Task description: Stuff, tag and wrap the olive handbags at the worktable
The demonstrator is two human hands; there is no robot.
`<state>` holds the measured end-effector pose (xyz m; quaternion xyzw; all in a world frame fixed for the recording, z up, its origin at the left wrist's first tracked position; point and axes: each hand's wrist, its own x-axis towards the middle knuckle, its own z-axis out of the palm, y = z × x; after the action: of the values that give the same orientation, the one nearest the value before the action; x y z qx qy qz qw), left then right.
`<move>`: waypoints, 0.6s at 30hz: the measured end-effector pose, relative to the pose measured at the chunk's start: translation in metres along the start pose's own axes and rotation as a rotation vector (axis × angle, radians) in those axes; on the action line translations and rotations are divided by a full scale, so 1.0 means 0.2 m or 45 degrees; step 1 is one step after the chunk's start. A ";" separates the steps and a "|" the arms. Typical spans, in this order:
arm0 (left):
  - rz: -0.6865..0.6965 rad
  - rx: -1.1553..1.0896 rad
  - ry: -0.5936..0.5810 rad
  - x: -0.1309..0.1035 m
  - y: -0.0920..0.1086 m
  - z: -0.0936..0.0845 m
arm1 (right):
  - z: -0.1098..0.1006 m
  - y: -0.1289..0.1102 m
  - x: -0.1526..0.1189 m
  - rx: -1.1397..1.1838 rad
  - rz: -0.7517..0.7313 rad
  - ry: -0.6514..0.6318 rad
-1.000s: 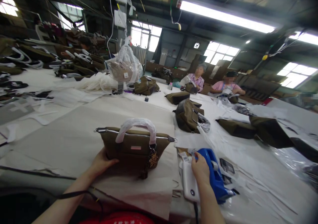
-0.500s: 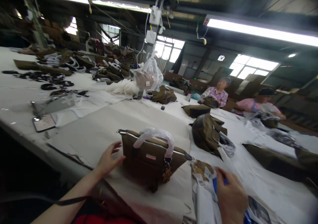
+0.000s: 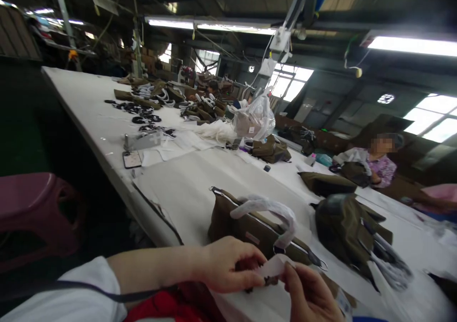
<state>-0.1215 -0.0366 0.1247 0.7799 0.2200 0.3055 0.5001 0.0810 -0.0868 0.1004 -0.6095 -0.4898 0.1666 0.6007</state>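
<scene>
An olive-brown handbag (image 3: 232,219) stands on the table in front of me, its handle (image 3: 266,205) wrapped in white material. At the bag's front, my left hand (image 3: 235,267) is closed around the dark bag charm (image 3: 270,280), which is mostly hidden by fingers. Between thumb and fingers my right hand (image 3: 309,293) pinches a small white slip (image 3: 276,266), thin like paper or film. The slip lies over the charm, and both hands nearly meet there.
More olive bags (image 3: 342,231) stand to the right. A phone (image 3: 132,159) lies near the table's left edge, and a clear plastic bag (image 3: 262,117) hangs over the middle. A pink stool (image 3: 28,198) is at left. A co-worker (image 3: 383,162) sits across the table.
My view has swung left. My right hand has come from the items beside the bag to its front with a white slip; my left hand has moved from the bag's side to the charm.
</scene>
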 end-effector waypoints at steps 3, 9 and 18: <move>-0.225 -0.122 0.038 0.01 -0.07 0.05 | 0.03 0.00 0.05 -0.131 -0.103 -0.118; -0.330 -0.611 0.107 0.02 -0.13 0.04 | 0.05 -0.14 0.15 -0.099 -0.079 -0.410; -0.428 -1.184 -0.332 -0.02 -0.14 0.02 | 0.07 -0.10 0.14 0.101 -0.128 -0.370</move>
<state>-0.1235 -0.0311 0.0973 0.4604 0.1189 0.1865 0.8597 0.0758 -0.0602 0.1259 -0.5295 -0.5946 0.2420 0.5546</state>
